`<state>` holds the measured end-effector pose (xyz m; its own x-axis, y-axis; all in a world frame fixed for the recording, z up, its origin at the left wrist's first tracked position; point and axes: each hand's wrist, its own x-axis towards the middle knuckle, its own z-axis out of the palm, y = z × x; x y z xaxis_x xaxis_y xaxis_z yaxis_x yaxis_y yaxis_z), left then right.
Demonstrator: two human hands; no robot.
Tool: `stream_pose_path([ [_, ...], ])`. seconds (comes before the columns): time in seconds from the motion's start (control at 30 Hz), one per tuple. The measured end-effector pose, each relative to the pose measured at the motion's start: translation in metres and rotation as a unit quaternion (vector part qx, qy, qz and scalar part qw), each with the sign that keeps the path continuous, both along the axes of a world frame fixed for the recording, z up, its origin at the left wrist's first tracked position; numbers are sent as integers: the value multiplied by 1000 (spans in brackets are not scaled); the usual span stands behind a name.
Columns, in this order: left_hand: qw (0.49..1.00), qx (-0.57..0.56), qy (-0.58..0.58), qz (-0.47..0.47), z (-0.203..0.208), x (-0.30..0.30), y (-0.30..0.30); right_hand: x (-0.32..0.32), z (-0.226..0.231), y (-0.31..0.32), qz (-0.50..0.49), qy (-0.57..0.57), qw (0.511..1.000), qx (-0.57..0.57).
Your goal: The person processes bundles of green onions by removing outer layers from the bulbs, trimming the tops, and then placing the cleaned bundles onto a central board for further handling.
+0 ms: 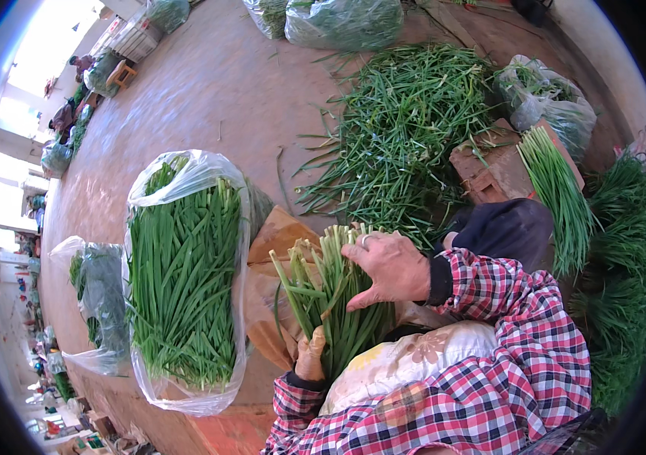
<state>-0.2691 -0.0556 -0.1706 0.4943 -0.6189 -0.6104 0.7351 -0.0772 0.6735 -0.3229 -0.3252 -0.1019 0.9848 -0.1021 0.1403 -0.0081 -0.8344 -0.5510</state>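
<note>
An upright bunch of garlic chives (355,318), pale stalk ends uppermost, stands in front of my lap. My left hand (310,356) is closed around its near left side, thumb pointing up along the stalks. At the top right of the bunch lies my right hand (395,267), a ring on one finger. Its fingers reach over the stalk ends while the thumb stands apart against the stalks. Brown paper (270,292) spreads behind the bunch. The lower leaves are hidden by my lap cloth (421,345).
A clear bag packed with chives (186,280) stands left, a smaller bag (103,303) beyond it. Loose leaves (414,121) form a heap ahead. Trimmed chives (558,197) rest by a brown box (493,163); more greens (619,288) line the right. People (61,117) sit far left.
</note>
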Motion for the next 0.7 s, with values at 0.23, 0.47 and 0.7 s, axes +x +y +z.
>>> stream_pose_path([
  [0.23,989,-139,-10,-56,5,2,12,0,-5,2,44,76,986,141],
  [0.47,959,-242,-144,41,-35,-4,16,-3,-2,-12,16,-21,983,181],
  [0.7,968,-218,-127,2,-64,-5,39,6,6,-25,79,182,919,340],
])
